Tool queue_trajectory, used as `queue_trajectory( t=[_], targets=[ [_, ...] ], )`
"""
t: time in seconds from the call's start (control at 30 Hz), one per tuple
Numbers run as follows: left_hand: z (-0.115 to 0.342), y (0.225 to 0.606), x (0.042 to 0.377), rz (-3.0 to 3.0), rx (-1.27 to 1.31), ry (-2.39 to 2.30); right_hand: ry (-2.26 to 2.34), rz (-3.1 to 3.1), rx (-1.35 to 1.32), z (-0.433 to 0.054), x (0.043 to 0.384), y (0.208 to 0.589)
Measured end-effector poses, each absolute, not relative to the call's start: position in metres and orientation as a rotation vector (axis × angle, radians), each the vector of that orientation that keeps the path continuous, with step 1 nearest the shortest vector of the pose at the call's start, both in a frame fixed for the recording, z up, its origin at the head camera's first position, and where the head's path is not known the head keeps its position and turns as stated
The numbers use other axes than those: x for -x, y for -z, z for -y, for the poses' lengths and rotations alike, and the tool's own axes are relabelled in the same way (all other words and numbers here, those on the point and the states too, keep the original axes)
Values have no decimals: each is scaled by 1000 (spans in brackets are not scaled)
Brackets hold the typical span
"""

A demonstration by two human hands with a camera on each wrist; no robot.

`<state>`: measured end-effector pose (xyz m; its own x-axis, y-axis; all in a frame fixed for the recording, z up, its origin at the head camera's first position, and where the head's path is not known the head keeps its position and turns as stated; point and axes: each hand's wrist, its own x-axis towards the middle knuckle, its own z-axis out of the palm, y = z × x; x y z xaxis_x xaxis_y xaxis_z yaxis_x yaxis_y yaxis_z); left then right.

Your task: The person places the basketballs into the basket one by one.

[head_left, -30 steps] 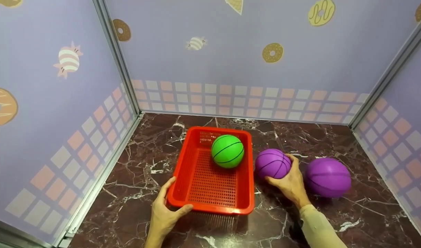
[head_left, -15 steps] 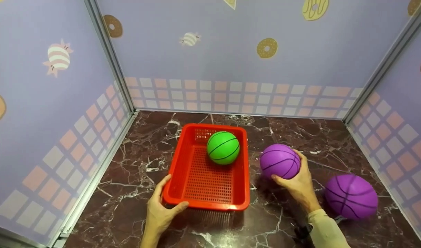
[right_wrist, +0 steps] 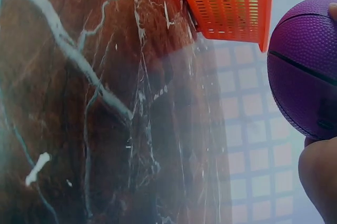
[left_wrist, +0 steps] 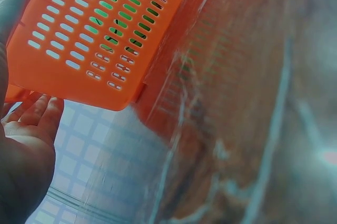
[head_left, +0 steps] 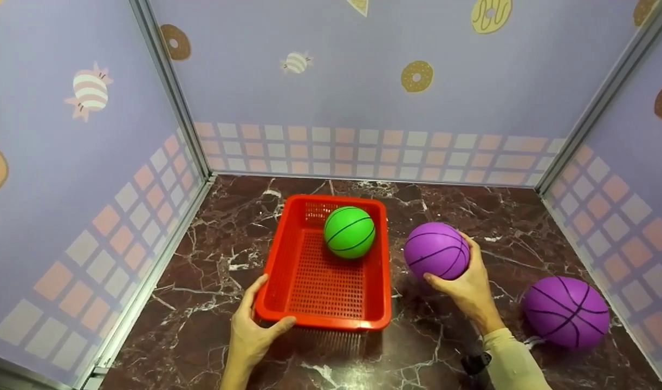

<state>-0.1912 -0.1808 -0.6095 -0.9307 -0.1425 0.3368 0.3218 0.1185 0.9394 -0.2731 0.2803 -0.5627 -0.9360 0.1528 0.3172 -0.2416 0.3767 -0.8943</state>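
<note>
Purple ball (head_left: 436,250) has risen slightly in right hand's (head_left: 466,287) grip.

The head view looks down from above at the whole marble table (head_left: 212,325), while both wrist views sit low and very close to it, and all three see the red basket (head_left: 287,254) (left_wrist: 100,34) (right_wrist: 231,2).
</note>
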Motion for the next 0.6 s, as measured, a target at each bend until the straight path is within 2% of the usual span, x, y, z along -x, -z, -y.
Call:
queue_trajectory(
  t=[0.6],
  targets=[
    [180, 609, 192, 2046, 178, 1866, -1601, 2276, -156, -261, 270, 534]
  ],
)
